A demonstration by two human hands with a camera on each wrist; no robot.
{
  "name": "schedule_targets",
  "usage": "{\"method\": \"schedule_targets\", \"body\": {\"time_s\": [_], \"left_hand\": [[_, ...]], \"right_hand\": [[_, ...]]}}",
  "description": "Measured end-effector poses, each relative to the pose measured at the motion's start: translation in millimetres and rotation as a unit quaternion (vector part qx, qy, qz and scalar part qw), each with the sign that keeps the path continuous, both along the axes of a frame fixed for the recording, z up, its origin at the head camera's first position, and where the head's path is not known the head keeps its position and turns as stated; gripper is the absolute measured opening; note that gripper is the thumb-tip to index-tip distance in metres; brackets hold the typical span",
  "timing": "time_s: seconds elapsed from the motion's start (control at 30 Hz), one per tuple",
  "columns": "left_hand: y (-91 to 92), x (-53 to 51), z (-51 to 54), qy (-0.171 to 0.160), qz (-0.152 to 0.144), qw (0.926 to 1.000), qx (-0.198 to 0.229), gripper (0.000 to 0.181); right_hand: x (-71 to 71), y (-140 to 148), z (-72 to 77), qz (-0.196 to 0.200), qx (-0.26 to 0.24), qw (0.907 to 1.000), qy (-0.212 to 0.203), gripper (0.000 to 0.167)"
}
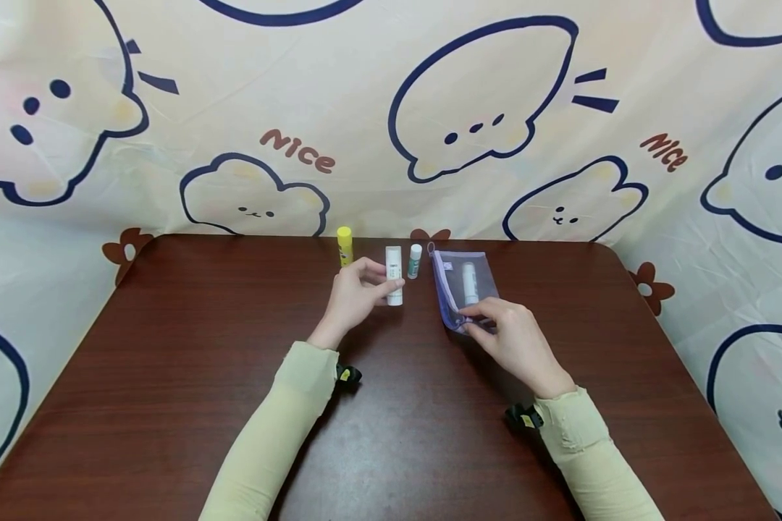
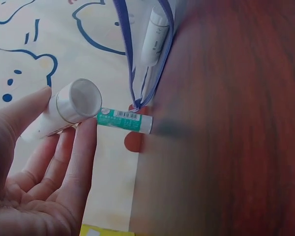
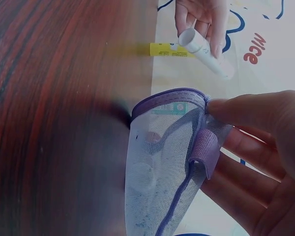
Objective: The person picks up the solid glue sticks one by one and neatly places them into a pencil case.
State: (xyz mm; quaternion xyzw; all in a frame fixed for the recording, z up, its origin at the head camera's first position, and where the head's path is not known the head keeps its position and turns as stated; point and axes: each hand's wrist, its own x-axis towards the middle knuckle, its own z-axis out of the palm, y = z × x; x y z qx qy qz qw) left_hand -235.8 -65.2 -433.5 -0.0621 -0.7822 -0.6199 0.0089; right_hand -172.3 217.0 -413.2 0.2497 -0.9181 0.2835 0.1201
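Note:
Between thumb and fingers, my left hand (image 1: 355, 295) (image 2: 49, 177) holds a white tube (image 1: 394, 271) (image 2: 71, 105) (image 3: 204, 53), its hollow-looking end towards the wrist camera. My right hand (image 1: 515, 339) (image 3: 260, 147) pinches the near edge of a purple-trimmed mesh pouch (image 1: 452, 286) (image 2: 125, 44) (image 3: 157, 162). Inside the pouch lies another white tube (image 1: 471, 282) (image 2: 155, 39). A green-and-white glue stick (image 1: 414, 262) (image 2: 123, 120) stands between the held tube and the pouch; the right wrist view shows its green label through the mesh.
A yellow glue stick (image 1: 345, 246) (image 3: 167, 49) stands behind my left hand, near the back edge of the brown table (image 1: 391, 434). Behind the table hangs a pale cloth (image 1: 365, 87) with cartoon outlines. Dark straps sit at both wrists.

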Motion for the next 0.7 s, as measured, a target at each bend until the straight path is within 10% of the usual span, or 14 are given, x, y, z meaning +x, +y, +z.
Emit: {"method": "schedule_targets", "body": {"time_s": [0.7], "left_hand": [[20.0,1.9,-9.4,-0.018,-0.001,0.9997,0.016,0.031]], "right_hand": [[1.5,-0.7,2.1,0.0,-0.001,1.0,0.0,0.022]]}}
